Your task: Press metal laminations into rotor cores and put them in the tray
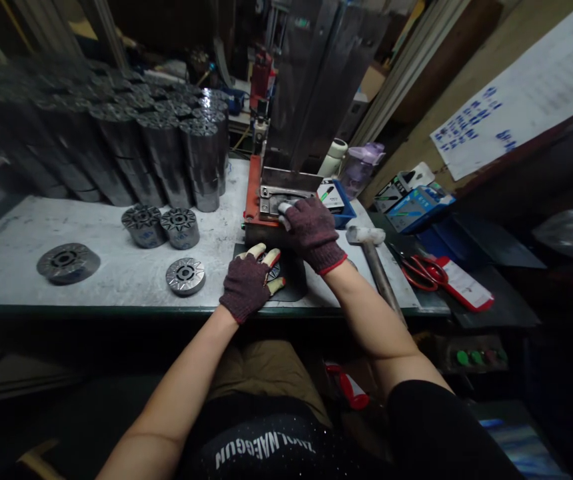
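Here, the left hand [248,283], in a dark glove, has its fingers spread wide over a round metal piece [274,271] on the dark mat [294,283] at the near edge of the desk [131,283]. The right hand [315,231] is bent over the metal block [272,202] on the orange machine [253,190]; I cannot tell if it grips. A white-headed mallet [365,235] lies to the right of that hand.

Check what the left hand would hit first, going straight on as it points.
Likely the dark front of the orange-edged machine base, just past the left hand; depth is unclear.
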A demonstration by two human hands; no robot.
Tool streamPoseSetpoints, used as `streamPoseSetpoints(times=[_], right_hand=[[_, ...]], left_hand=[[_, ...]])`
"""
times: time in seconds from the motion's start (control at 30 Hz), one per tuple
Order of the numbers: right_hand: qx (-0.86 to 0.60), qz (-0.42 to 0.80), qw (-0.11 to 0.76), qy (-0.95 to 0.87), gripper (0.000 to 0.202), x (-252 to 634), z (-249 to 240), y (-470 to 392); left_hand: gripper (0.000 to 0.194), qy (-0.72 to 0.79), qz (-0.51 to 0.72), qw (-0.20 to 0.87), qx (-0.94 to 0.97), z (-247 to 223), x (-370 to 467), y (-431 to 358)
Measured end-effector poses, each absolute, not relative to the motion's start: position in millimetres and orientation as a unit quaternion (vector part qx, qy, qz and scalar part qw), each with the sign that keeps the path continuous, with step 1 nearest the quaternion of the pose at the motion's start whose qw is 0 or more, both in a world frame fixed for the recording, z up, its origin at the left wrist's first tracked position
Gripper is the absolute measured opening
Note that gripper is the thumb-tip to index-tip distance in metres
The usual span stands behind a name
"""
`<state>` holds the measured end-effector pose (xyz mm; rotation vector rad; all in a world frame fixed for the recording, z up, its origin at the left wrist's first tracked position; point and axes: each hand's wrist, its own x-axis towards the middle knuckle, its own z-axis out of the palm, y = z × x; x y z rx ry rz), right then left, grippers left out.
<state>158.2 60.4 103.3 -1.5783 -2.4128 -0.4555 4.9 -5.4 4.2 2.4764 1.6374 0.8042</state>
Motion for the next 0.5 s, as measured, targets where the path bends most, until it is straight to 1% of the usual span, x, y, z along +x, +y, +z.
streamPoseSetpoints(times=[0.07,0.13,0.2,0.27,0.37,0.43,0.5], right_hand=[[-0.549,-0.145,0.118,-0.815,0.037,160.1,92.7,45.3],[-0.555,-0.108,0.113,-0.817,0.038,163.2,77.1,29.0],[-0.545,-0.049,0.066,-0.835,0.036,165.6,64.3,15.0],[-0.531,-0.004,-0.009,-0.847,0.034,165.1,61.0,6.3],[-0.53,0.009,-0.103,-0.842,0.035,155.9,73.3,5.0],[-0.535,0.005,-0.134,-0.834,0.037,146.5,83.9,8.9],[-0.54,0.003,-0.145,-0.829,0.039,139.7,89.3,12.4]], left_hand=[[0.073,0.538,0.281,0.046,0.793,3.2,4.7,-5.4],[0.08,0.542,0.29,0.062,0.787,2.1,4.2,-4.7],[0.082,0.54,0.288,0.073,0.788,1.2,3.5,-3.6],[0.08,0.537,0.283,0.078,0.791,0.6,3.0,-2.6],[0.08,0.538,0.281,0.084,0.79,0.5,2.7,-2.2],[0.081,0.542,0.285,0.089,0.785,0.8,2.6,-2.4],[0.081,0.543,0.294,0.094,0.781,0.9,2.4,-2.7]])
